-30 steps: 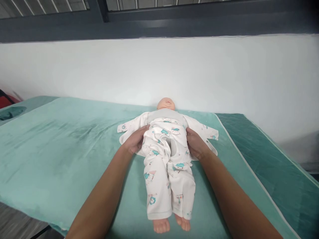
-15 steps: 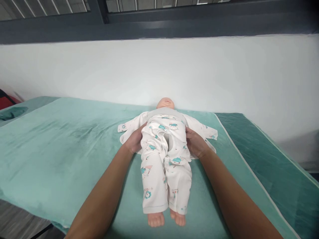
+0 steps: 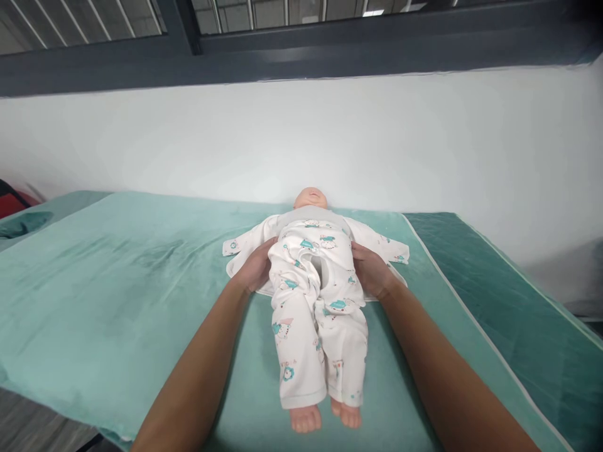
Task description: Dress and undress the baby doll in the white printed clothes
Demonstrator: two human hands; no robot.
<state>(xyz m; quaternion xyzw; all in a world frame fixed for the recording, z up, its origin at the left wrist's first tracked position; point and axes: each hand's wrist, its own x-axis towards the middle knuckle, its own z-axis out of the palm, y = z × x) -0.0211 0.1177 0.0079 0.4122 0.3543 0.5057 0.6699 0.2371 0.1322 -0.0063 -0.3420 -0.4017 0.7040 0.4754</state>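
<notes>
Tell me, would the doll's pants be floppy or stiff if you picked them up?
The pants would probably be floppy, since they look wrinkled and bunched. Lifting them might tug the doll too, because its feet poke out below.

You're in an indoor room, kind unclear: smooth white wall [image 3: 188,138] and dark-grey window frame [image 3: 330,59] beyond the pale-green velvety cloth [image 3: 117,301].

Head-worn view from near the doll's feet [image 3: 305,419], forward and down toward the white wall [image 3: 301,138].
</notes>
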